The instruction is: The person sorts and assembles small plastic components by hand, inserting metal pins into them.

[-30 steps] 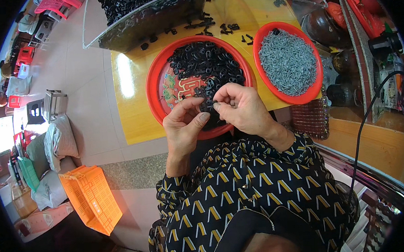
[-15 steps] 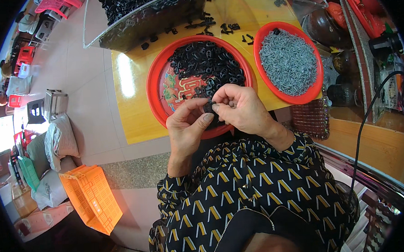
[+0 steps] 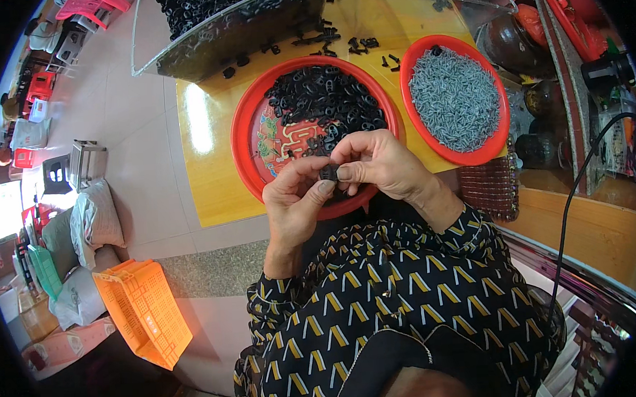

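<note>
Over the near rim of a round red tray [image 3: 242, 141], my two hands meet at a small black plastic part [image 3: 328, 173]. My left hand [image 3: 293, 198] pinches it between thumb and fingers. From the other side, the thumb and forefinger of my right hand [image 3: 381, 168] close at the part's edge; whether a tiny piece sits between them is hidden. Heaped in the tray are many similar black plastic parts [image 3: 327, 97], and its printed bottom shows at the left. To the right, a red plate [image 3: 407, 97] holds a pile of small silvery screws [image 3: 453, 101].
A clear bin [image 3: 238, 48] full of black parts stands at the table's far left, another clear container [image 3: 466, 11] at the far right. Loose black pieces [image 3: 359, 45] lie between them on the yellow table [image 3: 209, 182]. An orange crate [image 3: 148, 315] stands on the floor at left.
My right thumb has straightened and come in against the black part, and the right fingers have shifted slightly. The part has turned a little in my left hand, which stays almost in place.
</note>
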Motion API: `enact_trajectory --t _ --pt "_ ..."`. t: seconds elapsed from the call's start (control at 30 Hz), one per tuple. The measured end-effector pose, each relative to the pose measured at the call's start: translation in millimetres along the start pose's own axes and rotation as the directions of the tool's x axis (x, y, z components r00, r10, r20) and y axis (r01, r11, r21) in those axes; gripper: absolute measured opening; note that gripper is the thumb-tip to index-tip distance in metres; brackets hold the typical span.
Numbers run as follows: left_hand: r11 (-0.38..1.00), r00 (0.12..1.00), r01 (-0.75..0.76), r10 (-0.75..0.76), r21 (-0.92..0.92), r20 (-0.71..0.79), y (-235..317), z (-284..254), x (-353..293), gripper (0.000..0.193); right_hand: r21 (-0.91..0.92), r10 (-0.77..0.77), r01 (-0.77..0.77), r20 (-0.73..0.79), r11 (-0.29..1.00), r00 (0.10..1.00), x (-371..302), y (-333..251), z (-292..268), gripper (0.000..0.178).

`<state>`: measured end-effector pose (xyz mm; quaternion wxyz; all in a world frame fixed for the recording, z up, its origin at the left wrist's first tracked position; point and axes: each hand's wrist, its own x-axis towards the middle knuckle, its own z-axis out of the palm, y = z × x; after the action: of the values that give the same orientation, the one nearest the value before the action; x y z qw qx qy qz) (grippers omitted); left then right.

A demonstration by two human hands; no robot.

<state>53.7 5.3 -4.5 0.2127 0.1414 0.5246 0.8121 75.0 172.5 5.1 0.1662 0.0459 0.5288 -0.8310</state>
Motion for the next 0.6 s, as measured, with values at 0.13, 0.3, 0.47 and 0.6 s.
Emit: enact_trajectory --t 0.13,0.3,0.47,0.6 --pt "0.999 1.000 -0.026 0.026 0.046 0.004 -1 2 -1 0.024 0.053 -0.019 0.018 0.027 0.998 0.999 1 5 -2 0.014" --pt "0.999 0.997 -0.037 0.039 0.028 -0.064 -7 4 -3 0.027 0.030 -0.059 0.058 0.052 0.998 0.997 0 6 -3 0.016" --pt "0.982 0.997 -0.060 0.069 0.181 -0.042 -9 2 -4 0.025 0.026 -0.062 0.060 0.089 0.998 0.994 5 6 -4 0.016" --pt "0.990 0.997 -0.066 0.069 0.121 -0.018 -9 6 -2 0.024 -0.011 -0.074 0.075 0.087 0.997 0.993 7 7 -6 0.016"
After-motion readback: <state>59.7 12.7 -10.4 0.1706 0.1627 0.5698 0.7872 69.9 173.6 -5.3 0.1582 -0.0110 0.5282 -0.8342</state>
